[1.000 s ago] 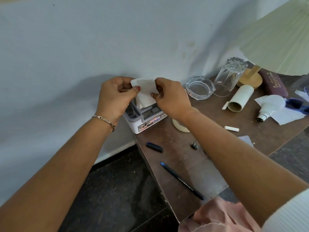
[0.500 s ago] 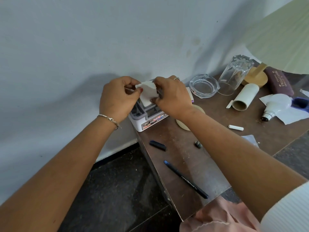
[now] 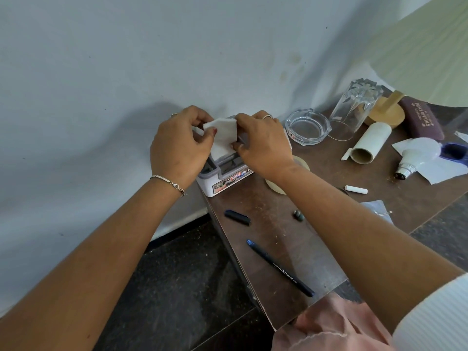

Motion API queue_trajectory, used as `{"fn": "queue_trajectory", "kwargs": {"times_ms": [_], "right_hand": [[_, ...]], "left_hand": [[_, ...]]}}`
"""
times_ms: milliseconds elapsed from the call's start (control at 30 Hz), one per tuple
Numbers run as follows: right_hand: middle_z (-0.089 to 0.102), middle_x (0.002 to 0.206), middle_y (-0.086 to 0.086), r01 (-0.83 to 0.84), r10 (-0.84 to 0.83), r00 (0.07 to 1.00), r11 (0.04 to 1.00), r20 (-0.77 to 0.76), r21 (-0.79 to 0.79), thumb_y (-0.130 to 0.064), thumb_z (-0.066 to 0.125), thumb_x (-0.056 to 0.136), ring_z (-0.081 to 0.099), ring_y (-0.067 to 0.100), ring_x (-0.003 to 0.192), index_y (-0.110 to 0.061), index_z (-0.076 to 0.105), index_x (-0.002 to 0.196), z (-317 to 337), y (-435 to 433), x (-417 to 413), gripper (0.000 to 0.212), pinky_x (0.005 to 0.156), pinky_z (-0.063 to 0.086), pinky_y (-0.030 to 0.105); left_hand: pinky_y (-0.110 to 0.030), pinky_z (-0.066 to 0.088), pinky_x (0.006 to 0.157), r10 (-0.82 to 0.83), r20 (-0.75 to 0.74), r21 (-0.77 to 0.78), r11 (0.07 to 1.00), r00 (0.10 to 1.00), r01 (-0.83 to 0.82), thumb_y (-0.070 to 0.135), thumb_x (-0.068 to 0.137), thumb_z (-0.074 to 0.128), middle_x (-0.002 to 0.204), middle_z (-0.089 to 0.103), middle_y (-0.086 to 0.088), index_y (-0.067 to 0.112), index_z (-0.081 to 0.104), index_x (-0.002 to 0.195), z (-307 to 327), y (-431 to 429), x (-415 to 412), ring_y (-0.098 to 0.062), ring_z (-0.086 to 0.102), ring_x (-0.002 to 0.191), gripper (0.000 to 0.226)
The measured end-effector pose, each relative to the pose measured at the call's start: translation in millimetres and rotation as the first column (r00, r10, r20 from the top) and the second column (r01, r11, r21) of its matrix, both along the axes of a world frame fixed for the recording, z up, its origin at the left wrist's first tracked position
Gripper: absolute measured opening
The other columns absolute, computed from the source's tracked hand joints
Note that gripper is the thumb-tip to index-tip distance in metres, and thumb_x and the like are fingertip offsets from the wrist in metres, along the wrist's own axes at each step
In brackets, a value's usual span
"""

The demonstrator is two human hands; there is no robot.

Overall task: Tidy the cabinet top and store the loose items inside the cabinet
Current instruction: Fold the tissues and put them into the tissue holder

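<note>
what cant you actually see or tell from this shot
Head view only:
- Inside of the small white box: hidden by the left hand, right hand and white paper.
- Round beige disc: mostly under the right forearm.
- Lamp shade: cut off by the right and top edges.
- Cabinet interior: out of view.

We see both hands, left and right, pinching a tissue over the box, far left on the cabinet top.
</note>
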State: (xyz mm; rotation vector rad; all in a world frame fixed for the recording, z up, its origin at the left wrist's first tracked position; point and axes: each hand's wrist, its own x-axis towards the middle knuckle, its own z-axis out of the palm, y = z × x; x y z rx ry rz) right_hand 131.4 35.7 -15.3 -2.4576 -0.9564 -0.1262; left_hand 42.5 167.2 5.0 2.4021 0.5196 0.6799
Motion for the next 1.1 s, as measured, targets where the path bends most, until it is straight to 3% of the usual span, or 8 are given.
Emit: {"fn": "queue_trajectory", "kwargs": {"times_ms": [133,267,500,733,867,1100], "right_hand": [[0.067,0.087,0.002,0.025,-0.026,0.999,0.999,0.039,0.037,-0.009,0.062,0.079,0.051,0.028,0.104,-0.014,0.061,0.099,1,0,2,0.020,0.080,0.032,0.034],[0.070,0.093,-0.007,0.024,-0.026,0.998,0.999,0.066,0.031,-0.009,0.060,0.079,0.051,0.022,0.109,-0.021,0.060,0.108,0,0,0,0.031,0.077,0.018,0.027],[0.069,0.102,-0.009,0.039,-0.042,0.999,0.995,0.031,0.095,-0.013,0.066,0.082,0.050,0.019,0.114,-0.022,0.055,0.118,-3,-4,-7,0.039,0.077,0.016,0.024],[0.065,0.108,-0.003,0.066,-0.070,0.997,0.987,0.028,0.146,-0.017,0.069,0.078,0.054,0.025,0.109,-0.021,0.064,0.106,0,-14,-10,0.028,0.088,0.036,0.036],[0.063,0.105,-0.004,0.128,-0.129,0.992,0.975,-0.006,0.181,-0.022,0.069,0.079,0.054,0.024,0.108,-0.023,0.065,0.101,5,-35,-7,0.022,0.086,0.035,0.036],[0.065,0.105,-0.007,0.293,-0.284,0.956,0.928,-0.072,0.228,-0.023,0.069,0.078,0.056,0.020,0.106,-0.025,0.064,0.098,16,-100,-4,0.021,0.091,0.041,0.040]], "left_hand": [[-0.034,0.053,0.069,0.000,0.028,0.007,1.000,1.000,0.000,0.032,0.083,0.067,0.088,0.065,0.010,0.027,0.064,0.091,0,2,0,-0.008,0.058,0.067,0.010],[-0.029,0.050,0.065,0.003,-0.051,0.015,1.000,0.999,-0.002,0.033,0.083,0.068,0.079,0.060,0.013,0.027,0.064,0.087,-5,1,2,-0.008,0.059,0.071,0.008],[-0.032,0.052,0.068,-0.004,-0.130,0.052,0.999,0.991,0.011,0.037,0.082,0.067,0.080,0.061,0.014,0.031,0.065,0.088,-12,-1,5,-0.012,0.063,0.083,0.009],[-0.029,0.044,0.065,-0.039,-0.091,0.114,0.992,0.995,0.050,0.034,0.078,0.070,0.089,0.060,0.015,0.031,0.063,0.091,-6,-5,9,-0.014,0.057,0.089,0.015],[-0.029,0.045,0.066,-0.072,-0.024,0.156,0.985,0.997,0.075,0.032,0.079,0.067,0.091,0.060,0.013,0.030,0.062,0.091,10,-20,19,-0.016,0.056,0.092,0.013],[-0.030,0.048,0.072,-0.184,0.010,0.030,0.983,0.983,0.184,0.022,0.080,0.064,0.084,0.063,0.013,0.027,0.065,0.087,25,-74,43,-0.012,0.058,0.082,0.008]]}}
